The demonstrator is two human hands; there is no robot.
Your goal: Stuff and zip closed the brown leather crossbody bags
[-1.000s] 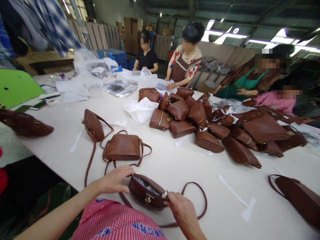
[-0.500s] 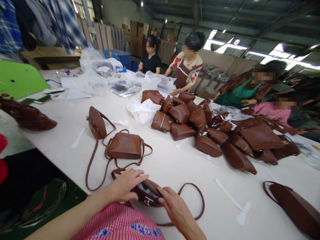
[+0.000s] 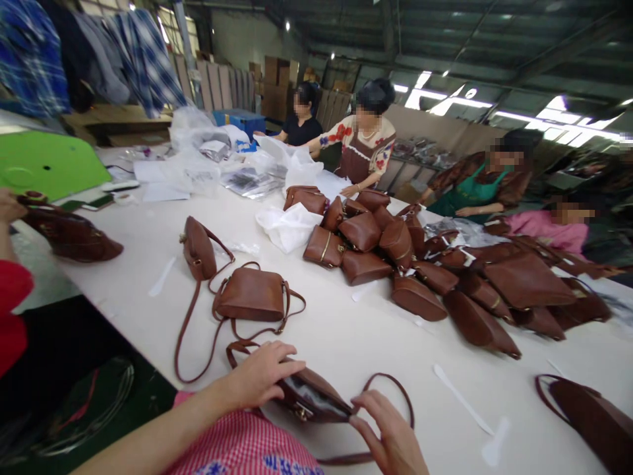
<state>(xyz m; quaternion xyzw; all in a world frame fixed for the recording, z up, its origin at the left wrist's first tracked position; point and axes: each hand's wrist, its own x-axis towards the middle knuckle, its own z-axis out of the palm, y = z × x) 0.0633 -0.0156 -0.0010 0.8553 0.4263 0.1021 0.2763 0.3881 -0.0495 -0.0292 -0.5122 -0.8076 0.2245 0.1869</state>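
Observation:
At the near table edge lies a brown leather handbag (image 3: 316, 394), its dark mouth partly open and a gold clasp showing on the near side. My left hand (image 3: 264, 375) grips its left end, fingers over the top and thumb at the near side. Thumb and forefinger of my right hand (image 3: 388, 429) pinch the bag's right corner. The bag's shoulder strap (image 3: 406, 390) loops out on the table behind my right hand. Just beyond sits a brown bag with straps (image 3: 251, 295), and a smaller brown bag (image 3: 198, 248) stands to its left.
A big heap of brown bags (image 3: 363, 231) covers the table's middle and right. Another bag (image 3: 588, 419) lies at the near right. White paper strips (image 3: 462, 399) lie between. At left, a co-worker's hand (image 3: 8, 206) is at a dark brown bag (image 3: 74, 227). Several people work across the table.
My right hand has shifted right along the bag, from lying against its side to pinching its corner. My left hand stays on the left end. The co-worker's hand at left has come into view.

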